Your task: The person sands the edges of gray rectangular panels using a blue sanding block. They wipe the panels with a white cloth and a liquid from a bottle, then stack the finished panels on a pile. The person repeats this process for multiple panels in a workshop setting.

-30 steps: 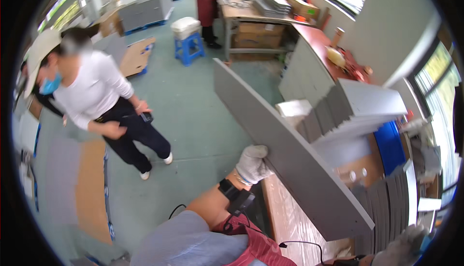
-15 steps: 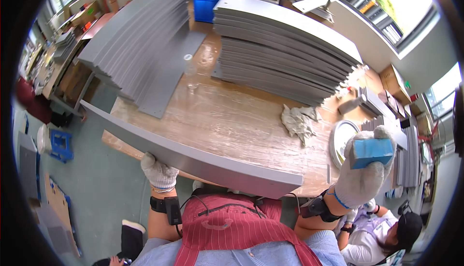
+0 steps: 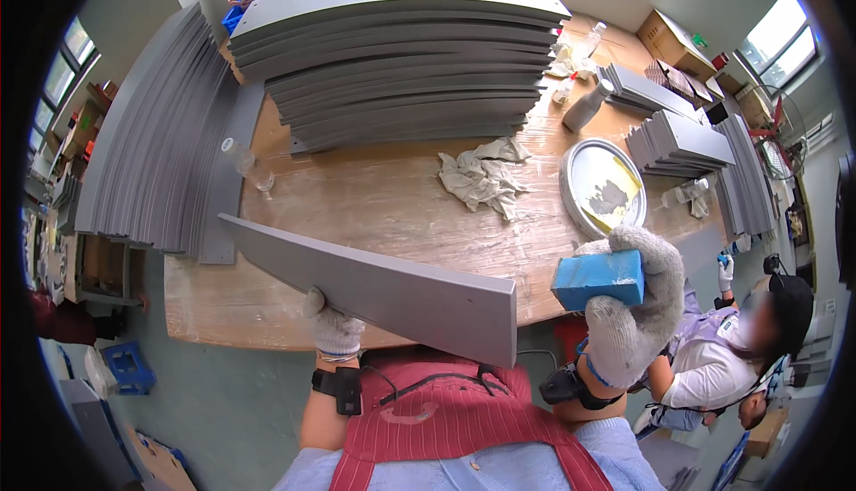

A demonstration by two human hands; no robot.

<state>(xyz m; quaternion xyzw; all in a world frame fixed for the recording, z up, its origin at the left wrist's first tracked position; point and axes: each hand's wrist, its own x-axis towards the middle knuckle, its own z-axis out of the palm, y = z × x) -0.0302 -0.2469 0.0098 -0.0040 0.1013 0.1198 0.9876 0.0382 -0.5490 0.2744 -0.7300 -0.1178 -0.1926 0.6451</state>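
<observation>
Film-wrapped brown counter [image 3: 357,214] spans the middle of the frame, above a grey-green floor [image 3: 232,393]. Large stack of long, flat grey panels [image 3: 401,63] occupies the upper centre of the counter. Upright row of similar grey panels [image 3: 147,143] stands at the upper left.

Work position, lower centre: one long, thin, rectangular grey panel [image 3: 383,290] is tilted, running from left of centre down toward the lower centre. Its wide face is toward the wearer.

Left hand [image 3: 335,323], in a white knitted glove, is closed at the lower edge of this panel, left of its middle. The panel hides part of the fingers.

Right hand [image 3: 633,313], in a matching glove, pinches a blue rectangular block [image 3: 599,280] between the thumb below and the curled fingers above. The block is right of the panel and apart from it.

Surrounding items: a round white dish [image 3: 588,165] with yellow and grey residue lies just above the right hand. Crumpled off-white cloth [image 3: 484,177] lies left of the dish. Clear bottle with a white cap [image 3: 248,165] is near the upright row. Grey bottle [image 3: 588,106] is above the dish. Co-worker in a black cap [image 3: 790,313] is at the lower right.
</observation>
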